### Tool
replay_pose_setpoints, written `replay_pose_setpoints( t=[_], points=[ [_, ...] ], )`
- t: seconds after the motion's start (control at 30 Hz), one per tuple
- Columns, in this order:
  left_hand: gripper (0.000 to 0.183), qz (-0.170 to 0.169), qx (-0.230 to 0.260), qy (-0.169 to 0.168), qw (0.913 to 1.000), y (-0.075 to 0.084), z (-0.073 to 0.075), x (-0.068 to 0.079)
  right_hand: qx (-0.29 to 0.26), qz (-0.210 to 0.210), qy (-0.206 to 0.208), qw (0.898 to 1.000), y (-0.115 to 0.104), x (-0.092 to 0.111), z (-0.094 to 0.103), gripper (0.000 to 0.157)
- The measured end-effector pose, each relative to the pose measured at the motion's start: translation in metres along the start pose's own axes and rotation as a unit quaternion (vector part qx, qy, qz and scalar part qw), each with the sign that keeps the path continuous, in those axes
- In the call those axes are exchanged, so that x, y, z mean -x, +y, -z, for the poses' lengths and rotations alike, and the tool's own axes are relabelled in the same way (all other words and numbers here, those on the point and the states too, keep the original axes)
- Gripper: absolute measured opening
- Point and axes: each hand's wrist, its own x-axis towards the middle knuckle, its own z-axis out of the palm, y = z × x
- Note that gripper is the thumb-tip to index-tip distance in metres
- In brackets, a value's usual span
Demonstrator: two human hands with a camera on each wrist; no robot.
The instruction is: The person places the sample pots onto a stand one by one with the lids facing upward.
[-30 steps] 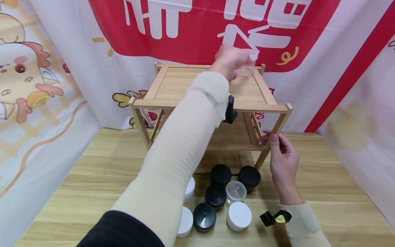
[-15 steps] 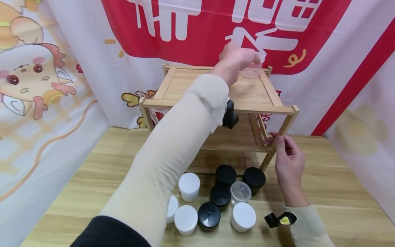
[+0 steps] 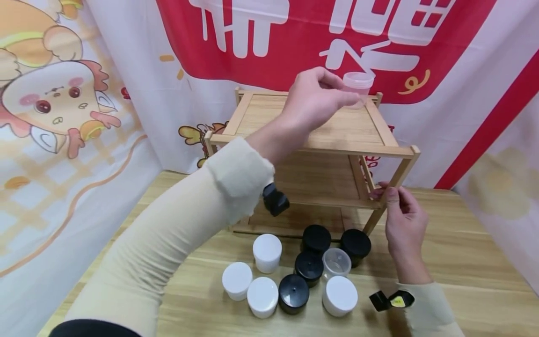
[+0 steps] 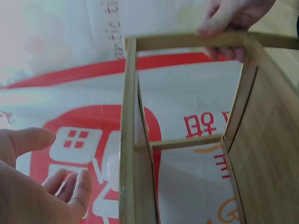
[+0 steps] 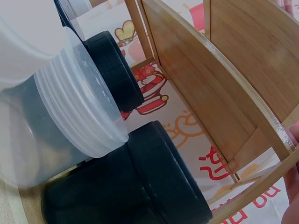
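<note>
A clear plastic jar (image 3: 359, 83) without a lid stands on the top tier of the wooden shelf (image 3: 345, 133), near its back right corner. Just left of it is my left hand (image 3: 309, 100), thumb and fingers spread with nothing held; the thumb overlaps the jar in the head view. The left wrist view shows this left hand (image 4: 44, 184) with a gap between thumb and fingers. Lower down, my right hand (image 3: 405, 217) grips the shelf's front right post (image 3: 397, 180). At the right wrist view's edge, only part of that hand (image 5: 292, 196) shows.
In front of the shelf, several black-lidded jars (image 3: 294, 292) and several white-lidded jars (image 3: 263, 296) stand on the wood-grain table (image 3: 471, 262). Among them is another clear open jar (image 3: 337, 263). A printed curtain (image 3: 139, 56) hangs behind and at both sides.
My left hand has let go of the clear jar and drawn back to the left, its fingers spreading. The right hand keeps its grip on the post. The head view has shifted left.
</note>
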Motion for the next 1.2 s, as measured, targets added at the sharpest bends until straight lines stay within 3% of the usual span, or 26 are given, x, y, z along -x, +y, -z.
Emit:
replay_pose_setpoints(
  t=[0.23,0.4,0.53,0.7,0.83,1.03,1.2],
  points=[
    [0.036,-0.032,0.054,-0.111,0.9919,-0.018,0.009,0.031,0.002,0.0,-0.007,1.0,0.0,-0.001,0.002,0.038],
    [0.039,-0.055,0.048,-0.177,0.9814,-0.039,0.01,0.046,0.008,-0.006,-0.006,1.0,0.0,-0.002,0.002,0.038],
    [0.041,-0.065,0.044,-0.237,0.9684,-0.059,0.011,0.053,0.001,-0.01,-0.008,1.0,-0.001,-0.003,0.003,0.038],
    [0.043,-0.048,0.046,-0.304,0.9505,-0.094,0.014,0.06,0.008,-0.007,-0.013,1.0,0.0,-0.002,0.003,0.037],
    [0.042,-0.034,0.044,-0.306,0.9506,-0.126,0.018,0.068,0.015,-0.006,-0.017,1.0,0.0,-0.001,0.003,0.036],
    [0.042,-0.022,0.042,-0.27,0.9617,-0.17,0.029,0.08,0.016,0.001,-0.011,1.0,-0.001,-0.002,0.002,0.037],
    [0.044,-0.005,0.003,-0.248,0.9688,-0.203,0.038,0.09,0.014,0.001,-0.006,1.0,-0.001,-0.002,0.002,0.037]
  ],
)
